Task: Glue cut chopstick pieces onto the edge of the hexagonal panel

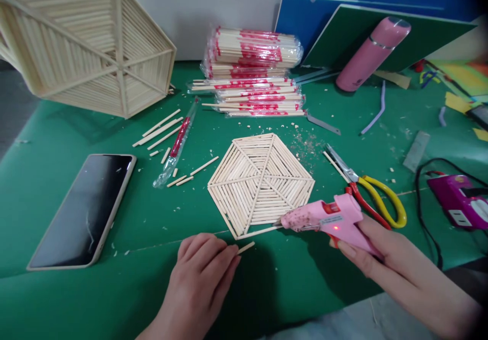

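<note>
A person works at a green table (312, 289), seen from a camera worn on the head. The right hand (385, 253) is wrapped around the handle of a pink glue gun (331, 220), fingers closed on the grip, its nozzle pointing left at the near right edge of a flat hexagon of wooden sticks (261, 182) lying in the middle of the table. The left hand (202, 274) rests palm down just near of the hexagon, fingers curled loosely together, their tips pinching a short stick piece (246, 248) that lies apart from the hexagon's near edge. A long thin stick (259, 232) lies along that edge, just under the nozzle.

To the right of the hexagon lie scissors (366, 187) with red and yellow handles, touching the glue gun's body. A dark phone (84, 210) lies face up at the near left. Cut stick pieces (160, 131) are scattered at the left, beside a chopstick in a clear wrapper (179, 139). Packs of wrapped chopsticks (251, 70) are stacked at the far side. A larger stick-built hexagonal frame (84, 40) stands tilted at the far left. A pink flask (371, 53) leans at the far right, and a purple device (457, 200) sits at the right edge.
</note>
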`<state>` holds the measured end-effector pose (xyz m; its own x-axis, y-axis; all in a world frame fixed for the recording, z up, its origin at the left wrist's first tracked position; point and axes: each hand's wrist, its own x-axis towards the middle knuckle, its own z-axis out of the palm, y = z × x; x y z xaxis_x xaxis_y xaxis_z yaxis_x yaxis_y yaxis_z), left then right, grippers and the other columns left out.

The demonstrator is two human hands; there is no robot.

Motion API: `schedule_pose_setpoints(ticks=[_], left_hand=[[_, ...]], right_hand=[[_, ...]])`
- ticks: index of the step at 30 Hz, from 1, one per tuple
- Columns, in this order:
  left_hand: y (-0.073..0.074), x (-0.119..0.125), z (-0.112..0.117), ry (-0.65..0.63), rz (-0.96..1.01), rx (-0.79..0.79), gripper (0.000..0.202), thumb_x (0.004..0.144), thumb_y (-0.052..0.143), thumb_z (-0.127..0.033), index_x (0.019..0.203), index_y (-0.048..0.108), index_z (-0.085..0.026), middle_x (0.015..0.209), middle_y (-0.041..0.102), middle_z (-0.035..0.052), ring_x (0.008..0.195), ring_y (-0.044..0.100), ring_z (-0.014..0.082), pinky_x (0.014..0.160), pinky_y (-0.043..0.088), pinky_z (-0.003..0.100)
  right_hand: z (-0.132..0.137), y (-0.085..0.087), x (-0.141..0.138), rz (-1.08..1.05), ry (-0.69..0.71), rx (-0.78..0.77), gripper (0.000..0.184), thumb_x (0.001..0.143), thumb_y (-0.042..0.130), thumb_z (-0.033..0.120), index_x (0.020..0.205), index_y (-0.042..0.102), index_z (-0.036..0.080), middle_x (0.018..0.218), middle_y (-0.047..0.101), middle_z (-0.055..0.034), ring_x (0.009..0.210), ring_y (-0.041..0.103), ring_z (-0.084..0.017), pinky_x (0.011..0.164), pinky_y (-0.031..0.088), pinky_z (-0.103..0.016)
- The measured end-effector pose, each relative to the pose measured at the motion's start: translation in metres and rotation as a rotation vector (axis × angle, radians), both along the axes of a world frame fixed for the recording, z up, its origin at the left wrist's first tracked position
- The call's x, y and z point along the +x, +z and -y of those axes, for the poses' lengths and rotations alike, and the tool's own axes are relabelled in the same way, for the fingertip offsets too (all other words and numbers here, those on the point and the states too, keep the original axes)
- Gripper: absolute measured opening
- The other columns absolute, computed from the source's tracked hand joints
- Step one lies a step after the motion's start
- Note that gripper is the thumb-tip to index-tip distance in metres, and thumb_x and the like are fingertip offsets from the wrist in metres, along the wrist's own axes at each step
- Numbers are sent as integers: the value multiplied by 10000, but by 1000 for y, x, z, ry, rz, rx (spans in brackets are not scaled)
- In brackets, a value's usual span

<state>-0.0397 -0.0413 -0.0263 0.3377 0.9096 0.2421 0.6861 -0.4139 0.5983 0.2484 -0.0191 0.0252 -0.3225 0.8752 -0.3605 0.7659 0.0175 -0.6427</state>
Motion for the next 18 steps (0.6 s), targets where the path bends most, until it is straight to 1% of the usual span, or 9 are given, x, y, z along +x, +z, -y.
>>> schedule_pose_setpoints(ticks=[4,6,8,11,14,18], left_hand=[[0,-2,2,-1,-47,-26,152,818,492,-101,886,593,-191,812,576,22,792,496,155,753,358,329],[1,0,4,4,-50,-17,164,823,477,-94,896,591,-186,847,566,35,826,490,164,768,361,338],[3,2,4,21,-54,-9,163,823,474,-99,890,596,-183,859,543,44,824,481,165,748,372,335],[6,4,1,42,-49,9,151,824,475,-117,862,607,-179,798,520,37,750,468,149,684,377,312],[7,6,-3,-14,-41,7,147,825,476,-115,859,609,-170,738,533,24,689,464,135,655,367,299],[3,7,-4,-62,-93,28,174,854,437,-129,895,601,-167,747,576,26,705,483,146,692,355,317]], right_hand=[[-4,0,-16,-35,7,-11,150,871,420,342,939,457,214,717,524,7,592,507,-118,506,452,-199],[-6,0,-24,-38,3,-19,149,870,425,350,929,457,217,732,529,7,627,521,-122,546,461,-205],[-8,0,-31,-69,-1,-32,143,875,419,352,913,464,221,733,529,9,639,524,-122,555,458,-204],[-10,1,-37,-111,-16,-15,152,877,410,355,839,468,220,662,495,24,567,493,-111,488,425,-195],[-9,1,-38,-87,-31,-20,194,872,419,356,739,441,216,607,453,35,528,466,-105,447,393,-190],[-6,-1,-35,-98,-51,-39,199,867,425,366,738,449,217,584,451,39,508,454,-103,431,388,-189]])
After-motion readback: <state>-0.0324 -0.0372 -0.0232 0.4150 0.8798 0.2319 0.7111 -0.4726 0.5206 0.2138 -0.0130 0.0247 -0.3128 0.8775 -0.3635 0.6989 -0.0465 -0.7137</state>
